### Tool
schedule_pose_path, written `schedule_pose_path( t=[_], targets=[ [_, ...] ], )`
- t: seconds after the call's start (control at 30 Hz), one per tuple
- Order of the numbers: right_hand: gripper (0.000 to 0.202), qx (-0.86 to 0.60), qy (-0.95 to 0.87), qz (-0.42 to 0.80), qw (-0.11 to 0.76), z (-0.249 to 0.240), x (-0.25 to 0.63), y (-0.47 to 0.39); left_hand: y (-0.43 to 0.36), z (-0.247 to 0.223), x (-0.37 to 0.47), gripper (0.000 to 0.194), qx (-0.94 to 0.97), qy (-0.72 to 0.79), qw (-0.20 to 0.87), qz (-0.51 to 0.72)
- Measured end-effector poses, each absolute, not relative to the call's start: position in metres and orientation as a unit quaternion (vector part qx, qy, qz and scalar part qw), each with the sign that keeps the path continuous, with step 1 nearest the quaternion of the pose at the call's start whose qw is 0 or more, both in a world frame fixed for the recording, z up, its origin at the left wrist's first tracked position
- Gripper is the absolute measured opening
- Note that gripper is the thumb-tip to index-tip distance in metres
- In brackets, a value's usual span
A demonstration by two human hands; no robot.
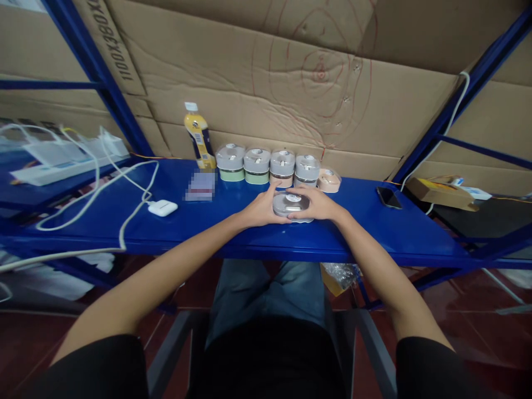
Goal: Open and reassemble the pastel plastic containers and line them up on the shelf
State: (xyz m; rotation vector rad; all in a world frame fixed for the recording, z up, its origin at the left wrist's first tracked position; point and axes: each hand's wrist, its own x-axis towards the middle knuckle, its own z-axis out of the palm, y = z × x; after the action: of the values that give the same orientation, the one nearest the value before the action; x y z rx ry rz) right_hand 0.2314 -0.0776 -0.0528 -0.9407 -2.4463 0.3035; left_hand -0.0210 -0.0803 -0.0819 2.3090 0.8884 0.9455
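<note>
Near the front edge of the blue table, a grey container [293, 204] with a clear lid and a round white sticker is between my two hands. My left hand [266, 208] wraps round its left side, thumb toward the back. My right hand [318, 204] curls round its right side, fingers over the far edge. Behind it, several lidded containers [256, 162] stand in a row, stacked in twos, with grey tops over green, peach and grey ones. A single peach container [329, 180] sits at the row's right end.
A yellow bottle [199, 136] stands at the back left, beside a blurred packet [200, 185]. A white earphone case [163, 208] and white cables lie left on the blue table [199, 233]. At right are a phone [389, 197] and an open cardboard box [441, 194].
</note>
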Motion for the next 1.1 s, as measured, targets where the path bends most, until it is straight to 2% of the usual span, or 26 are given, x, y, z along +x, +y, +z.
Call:
schedule_pose_path(
  t=[0.53,0.73,0.83,0.93,1.1],
  targets=[
    [0.095,-0.395,-0.878,0.112,0.248,-0.071,0.264,-0.120,-0.077,-0.094,-0.026,0.121,0.873,0.333,0.211,0.286],
    [0.093,-0.584,-0.783,0.017,0.214,-0.072,0.333,-0.176,-0.082,-0.091,-0.027,0.097,0.885,0.341,0.197,0.247],
    [0.095,-0.708,-0.683,-0.055,0.173,-0.070,0.373,-0.184,-0.084,-0.088,-0.026,0.093,0.887,0.347,0.190,0.238],
    [0.098,-0.787,-0.599,-0.069,0.129,-0.066,0.395,-0.159,-0.084,-0.086,-0.025,0.088,0.890,0.349,0.180,0.231],
    [0.087,-0.831,-0.537,-0.037,0.138,-0.054,0.389,-0.077,-0.085,-0.086,-0.025,0.087,0.891,0.355,0.175,0.225]
  ],
)
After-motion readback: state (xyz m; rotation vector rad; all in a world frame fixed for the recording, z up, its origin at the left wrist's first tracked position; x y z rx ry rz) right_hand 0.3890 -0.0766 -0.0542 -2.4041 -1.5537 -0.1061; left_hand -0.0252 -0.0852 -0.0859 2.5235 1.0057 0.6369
